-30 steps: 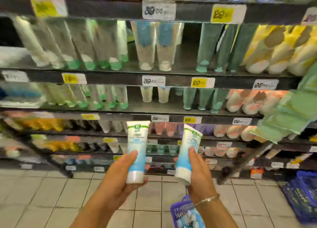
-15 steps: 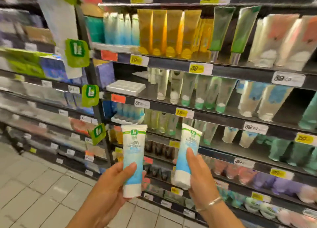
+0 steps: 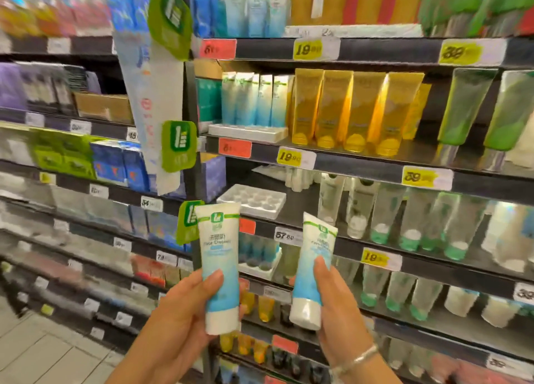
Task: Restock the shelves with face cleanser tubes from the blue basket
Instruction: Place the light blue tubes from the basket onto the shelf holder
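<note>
Cleanser tubes unchanged in left hand, right hand; shelves shifted closer

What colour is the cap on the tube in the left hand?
White, on the tube held by the left hand; head view.

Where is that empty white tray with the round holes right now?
The white tray sits on the shelf at centre of the head view, just above and behind the tube in the left hand.

Two tubes stand side by side before the shelves, left tube upright, right tube tilted.
</note>
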`<action>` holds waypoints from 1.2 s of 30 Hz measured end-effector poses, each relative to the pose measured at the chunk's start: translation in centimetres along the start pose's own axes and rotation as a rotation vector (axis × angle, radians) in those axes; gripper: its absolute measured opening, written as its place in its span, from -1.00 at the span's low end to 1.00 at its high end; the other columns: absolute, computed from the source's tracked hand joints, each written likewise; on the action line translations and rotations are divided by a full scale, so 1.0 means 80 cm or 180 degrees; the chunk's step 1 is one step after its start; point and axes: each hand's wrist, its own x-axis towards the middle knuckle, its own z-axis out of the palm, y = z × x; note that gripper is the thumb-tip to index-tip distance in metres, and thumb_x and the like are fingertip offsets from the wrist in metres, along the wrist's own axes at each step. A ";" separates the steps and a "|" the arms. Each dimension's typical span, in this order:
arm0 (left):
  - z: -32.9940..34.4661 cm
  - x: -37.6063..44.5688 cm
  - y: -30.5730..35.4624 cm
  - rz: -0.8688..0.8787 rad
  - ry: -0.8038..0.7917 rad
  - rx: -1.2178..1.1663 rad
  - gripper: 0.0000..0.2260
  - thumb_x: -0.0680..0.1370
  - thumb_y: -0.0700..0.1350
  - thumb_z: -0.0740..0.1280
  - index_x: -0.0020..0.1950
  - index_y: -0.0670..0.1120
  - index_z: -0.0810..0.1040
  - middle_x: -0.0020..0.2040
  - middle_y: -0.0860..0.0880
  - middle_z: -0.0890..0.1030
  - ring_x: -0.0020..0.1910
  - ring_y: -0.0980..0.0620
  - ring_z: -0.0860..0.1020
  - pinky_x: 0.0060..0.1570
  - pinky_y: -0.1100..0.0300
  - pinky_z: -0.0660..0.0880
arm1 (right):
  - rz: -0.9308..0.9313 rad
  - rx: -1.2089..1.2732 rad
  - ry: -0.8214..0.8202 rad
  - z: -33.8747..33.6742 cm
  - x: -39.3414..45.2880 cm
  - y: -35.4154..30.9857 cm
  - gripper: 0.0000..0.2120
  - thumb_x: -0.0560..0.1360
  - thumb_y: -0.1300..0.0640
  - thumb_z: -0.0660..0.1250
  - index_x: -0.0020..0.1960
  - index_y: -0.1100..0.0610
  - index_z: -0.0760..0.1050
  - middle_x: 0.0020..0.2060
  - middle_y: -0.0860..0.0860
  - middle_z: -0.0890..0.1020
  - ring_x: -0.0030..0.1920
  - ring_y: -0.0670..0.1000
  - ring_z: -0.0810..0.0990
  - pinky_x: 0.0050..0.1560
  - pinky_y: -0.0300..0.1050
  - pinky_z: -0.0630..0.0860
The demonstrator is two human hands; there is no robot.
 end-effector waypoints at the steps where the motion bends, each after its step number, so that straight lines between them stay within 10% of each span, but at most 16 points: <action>1: -0.001 0.015 0.007 0.0005 -0.0033 0.0006 -0.81 0.28 -0.14 0.33 -0.23 -0.14 0.71 -0.31 -0.20 0.64 -0.39 -0.05 0.63 -0.29 0.00 0.60 | -0.0028 0.0039 0.0006 0.008 0.013 -0.002 -0.79 0.49 -0.05 0.19 0.02 0.02 0.48 -0.27 0.03 0.62 -0.39 -0.10 0.62 -0.46 -0.21 0.52; 21: -0.023 0.295 0.148 0.0401 -0.0420 0.0319 -0.51 0.06 -0.02 0.63 -0.09 -0.16 0.67 -0.23 -0.23 0.64 -0.33 -0.04 0.62 -0.38 0.12 0.58 | 0.0044 0.0652 -0.1260 0.146 0.267 -0.132 -0.62 0.28 0.07 0.30 0.01 0.29 0.55 -0.28 0.21 0.61 -0.41 0.03 0.59 -0.45 -0.18 0.56; 30: -0.029 0.352 0.206 0.0570 -0.0893 0.0303 -0.61 0.24 -0.11 0.40 0.05 -0.17 0.59 -0.19 -0.16 0.67 -0.30 0.03 0.63 -0.34 0.19 0.59 | -0.0491 0.0304 -0.0443 0.227 0.345 -0.197 -0.78 0.55 0.07 0.20 0.15 0.15 0.43 -0.13 0.13 0.62 -0.29 0.00 0.65 -0.36 -0.15 0.61; 36: -0.034 0.362 0.215 0.0619 -0.1048 0.0247 -0.66 0.27 -0.13 0.38 0.04 -0.10 0.58 -0.19 -0.10 0.69 -0.26 0.07 0.65 -0.31 0.25 0.59 | -0.1407 -0.1300 0.0474 0.251 0.403 -0.194 -0.58 0.50 0.05 0.30 0.31 0.12 0.31 0.21 0.12 0.54 0.13 0.11 0.58 0.12 0.10 0.55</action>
